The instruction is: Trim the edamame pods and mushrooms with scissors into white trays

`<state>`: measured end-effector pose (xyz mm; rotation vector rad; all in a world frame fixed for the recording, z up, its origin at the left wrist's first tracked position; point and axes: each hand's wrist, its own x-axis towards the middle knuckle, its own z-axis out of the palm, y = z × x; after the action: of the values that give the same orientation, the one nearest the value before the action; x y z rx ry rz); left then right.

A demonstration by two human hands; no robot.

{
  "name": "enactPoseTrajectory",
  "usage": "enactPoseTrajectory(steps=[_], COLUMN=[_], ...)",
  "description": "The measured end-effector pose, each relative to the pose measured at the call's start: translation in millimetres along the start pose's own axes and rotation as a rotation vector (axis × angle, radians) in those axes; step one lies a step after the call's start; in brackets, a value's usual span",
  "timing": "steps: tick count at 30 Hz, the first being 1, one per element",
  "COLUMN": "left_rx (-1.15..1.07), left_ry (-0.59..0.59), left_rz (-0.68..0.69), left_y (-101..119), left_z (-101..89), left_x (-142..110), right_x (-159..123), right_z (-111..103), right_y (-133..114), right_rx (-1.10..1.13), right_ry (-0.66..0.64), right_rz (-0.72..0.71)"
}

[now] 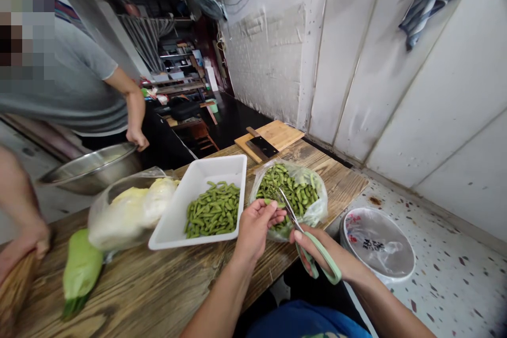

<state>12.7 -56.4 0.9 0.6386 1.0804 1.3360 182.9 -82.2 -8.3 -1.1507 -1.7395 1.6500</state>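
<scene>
From the head camera, my left hand (255, 226) pinches a pod (272, 203) between nearly closed fingertips over the bag's (318, 214) eight-o'clock edge. The pod lies nine-to-three, its three-o'clock end at the scissors (293, 216). My right hand (328, 242) curls around their handles; the blades point toward eleven.

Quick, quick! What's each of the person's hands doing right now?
Left hand: closed, pinching a green pod.
Right hand: closed around the green handles of the scissors.
</scene>
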Motion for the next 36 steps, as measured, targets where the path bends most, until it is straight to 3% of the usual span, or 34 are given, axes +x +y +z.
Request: enactPoseTrajectory(steps=[5,8,12,15,17,20,22,28,36], left_rx=[0.090,0.281,0.938,1.469,1.614,1.677,1.771,1.934,1.891], left_ry=[-0.035,0.032,0.378,0.487,0.369,-0.007,-0.159,-0.205,-0.167], left_rz=[0.024,0.184,0.551,0.570,0.546,0.489,0.422,0.294,0.247], left_y=[-6,-1,29,48,51,41,31,14,14], left_z=[-1.3,-18.5,-56.8,-70.0,-64.7,-45.4,-34.0,-24.8,-25.9], left_x=[2,11,20,18,17,25,36,66,70], right_x=[3,5,5,3,2,2,3,3,3], right_z=[2,2,-1,-4,-4,-2,-2,-3,-1], right_y=[6,12,18,19,19,19,20,21,18], right_rx=[0.039,0.197,0.568,0.669,0.664,0.608,0.550,0.401,0.327], right_ry=[0.047,0.047,-0.022,-0.105,-0.132,-0.129,-0.105,-0.065,-0.050], right_rz=[0.103,0.127,0.087,0.076,0.077,0.060,0.046,0.033,0.042])
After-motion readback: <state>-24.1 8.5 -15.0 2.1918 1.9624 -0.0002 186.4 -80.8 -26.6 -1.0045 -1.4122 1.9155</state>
